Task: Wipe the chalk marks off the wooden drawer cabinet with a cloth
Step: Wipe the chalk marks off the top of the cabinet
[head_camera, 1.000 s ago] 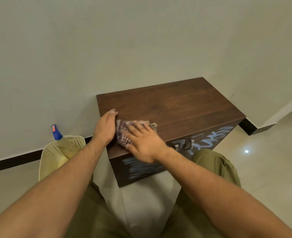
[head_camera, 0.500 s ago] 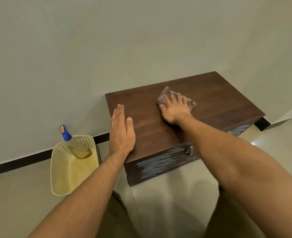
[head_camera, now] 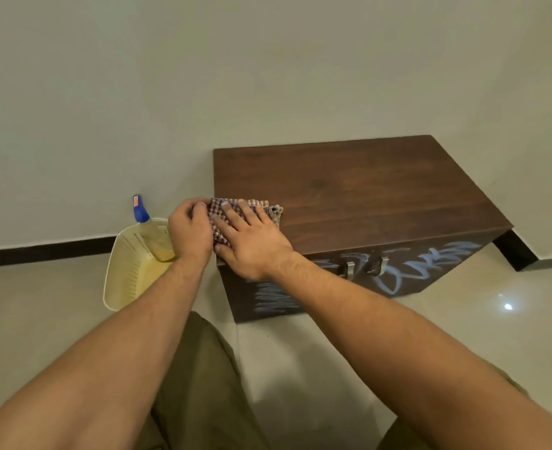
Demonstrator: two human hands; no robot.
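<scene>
Leftmost, a black skirting band (head_camera: 41,251) runs along the foot of the plain pale wall (head_camera: 268,76). Just right of it, a cream perforated plastic basket (head_camera: 122,274) stands on the glossy tiled floor (head_camera: 463,336). It holds a clear spray bottle with a blue nozzle (head_camera: 141,212), which leans toward the wall.

The left hand (head_camera: 188,232) crosses in front of the basket's right rim and hides the lower part of the bottle. Its fingers are curled at the left edge of the checked red-and-white woven cloth (head_camera: 222,216), gripping it at the cabinet's near left corner.

The cloth lies on the top surface of the dark brown wooden drawer cabinet (head_camera: 365,196), at its left end near the front edge. The right hand (head_camera: 252,241) lies flat on the cloth with straight, spread fingers, pressing it down. It covers most of the fabric, leaving only a frayed corner showing to the right.

The right forearm passes over the left drawer front and blocks part of the pale blue chalk scribbles (head_camera: 274,300) there. Two bent metal handles (head_camera: 349,269) sit side by side at the middle of the front, and more chalk loops (head_camera: 430,264) lie to their right. The top shows bare wood grain.

Olive-green trousers (head_camera: 203,384) fill the lower middle of the view, between the arms.
</scene>
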